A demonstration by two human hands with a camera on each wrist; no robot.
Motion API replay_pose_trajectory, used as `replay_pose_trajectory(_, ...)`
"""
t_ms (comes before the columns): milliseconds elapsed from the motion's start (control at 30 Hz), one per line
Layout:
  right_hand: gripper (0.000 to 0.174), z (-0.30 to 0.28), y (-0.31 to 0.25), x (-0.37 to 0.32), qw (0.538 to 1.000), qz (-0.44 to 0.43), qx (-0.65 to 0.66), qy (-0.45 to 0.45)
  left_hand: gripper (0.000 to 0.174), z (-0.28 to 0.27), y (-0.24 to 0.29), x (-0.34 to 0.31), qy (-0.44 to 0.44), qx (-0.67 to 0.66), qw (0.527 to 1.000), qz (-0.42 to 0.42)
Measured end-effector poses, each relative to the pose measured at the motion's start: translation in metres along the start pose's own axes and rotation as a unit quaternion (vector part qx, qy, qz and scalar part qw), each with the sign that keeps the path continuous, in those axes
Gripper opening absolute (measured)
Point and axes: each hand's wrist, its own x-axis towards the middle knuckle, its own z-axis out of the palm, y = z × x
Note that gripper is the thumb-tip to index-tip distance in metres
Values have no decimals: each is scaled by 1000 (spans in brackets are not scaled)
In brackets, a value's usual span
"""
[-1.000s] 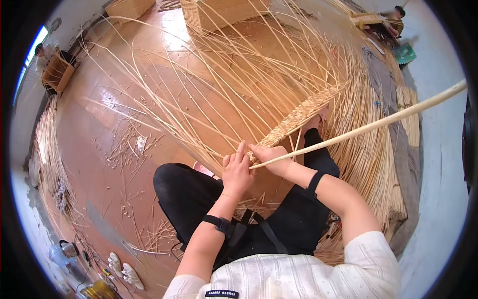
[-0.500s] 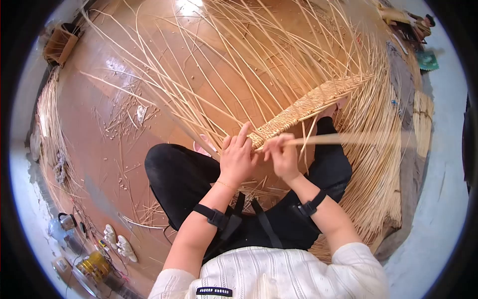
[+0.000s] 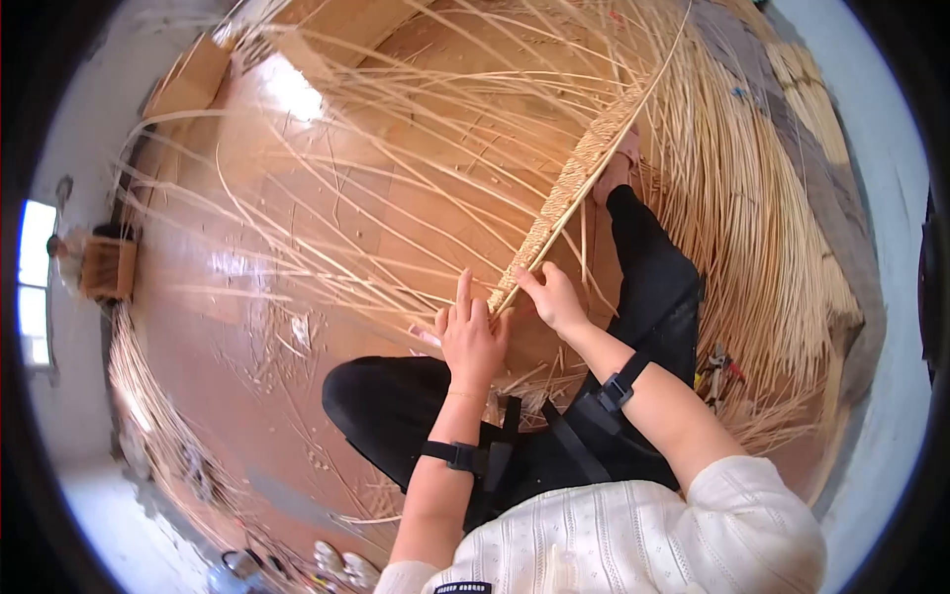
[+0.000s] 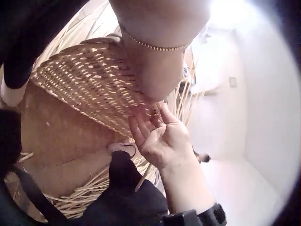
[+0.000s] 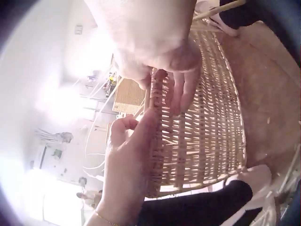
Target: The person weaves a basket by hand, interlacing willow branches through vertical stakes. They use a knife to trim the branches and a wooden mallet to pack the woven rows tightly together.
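My left hand point(image 3: 473, 342) is gripping near end of tan, woven wicker panel point(image 3: 559, 203) at rim, thumb on edge, one finger pointing far. My right hand point(image 3: 556, 299) is pinching same rim just right, fingers narrow on weave. Panel is slanting far right, over bent leg in black trousers point(image 3: 653, 257). Long pale canes point(image 3: 336, 213) are fanning left and far.

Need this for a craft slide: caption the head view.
Left hand and right hand hold a woven panel, long rods fanning across the floor.
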Motion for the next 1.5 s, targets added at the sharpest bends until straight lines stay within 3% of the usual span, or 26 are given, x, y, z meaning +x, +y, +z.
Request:
replay_pose_trajectory(67,40,0,23,12,999,26,1,-25,32,-3,5,0,-3,8,1000,5)
replay_pose_trajectory(133,40,-8,-6,2,998,45,13,-34,39,-6,11,3,7,9,1000,1)
replay_pose_trajectory(200,40,-16,-33,-7,989,126,19,-79,43,-11,14,8,-19,34,999,27)
replay_pose_trajectory(367,40,-18,-22,-4,987,113,66,-98,49,-15,20,18,-85,68,993,54)
replay_pose_trajectory(467,43,-20,-17,-1,986,116,66,-94,36,-10,24,30,-66,59,993,84)
replay_pose_trajectory(533,47,-18,-8,4,992,95,32,-82,30,-10,30,44,-94,154,966,185)
replay_pose_trajectory(567,48,-18,-2,3,991,95,48,-77,30,-4,29,52,-21,169,950,263)
replay_pose_trajectory(600,49,-20,-1,2,991,95,63,-70,30,-2,31,59,-25,169,948,270)
replay_pose_trajectory(667,49,-21,4,4,992,89,55,-66,29,3,32,72,-226,144,944,191)
replay_pose_trajectory(733,43,-19,9,10,993,76,-3,-84,25,7,34,83,-235,113,947,190)
replay_pose_trajectory(833,42,-19,17,13,988,110,45,-101,28,14,25,99,-284,6,945,160)
replay_pose_trajectory(933,43,-23,16,13,988,97,56,-108,31,15,13,121,-457,-174,872,20)
replay_pose_trajectory(1100,48,-28,-3,6,987,98,82,-97,42,13,12,130,-495,-184,848,-36)
replay_pose_trajectory(1167,42,-36,-22,3,969,205,75,-121,46,12,13,133,-506,-180,842,-44)
replay_pose_trajectory(1200,38,-47,-40,1,986,110,-65,-108,46,10,15,134,-502,-185,843,-52)
replay_pose_trajectory(1233,34,-59,-50,2,975,10,-201,-92,47,8,18,135,-501,-184,845,-42)
replay_pose_trajectory(1267,32,-63,-44,6,959,-161,-231,13,47,7,18,135,-500,-183,845,-33)
replay_pose_trajectory(1300,37,-72,-48,14,908,-250,-331,54,48,13,12,135,-508,-183,841,-27)
replay_pose_trajectory(1400,41,-100,-64,38,807,-368,-462,14,48,6,21,137,-516,-167,839,-51)
replay_pose_trajectory(1500,43,-106,-61,50,786,-412,-462,-6,50,11,18,136,-515,-166,840,-46)
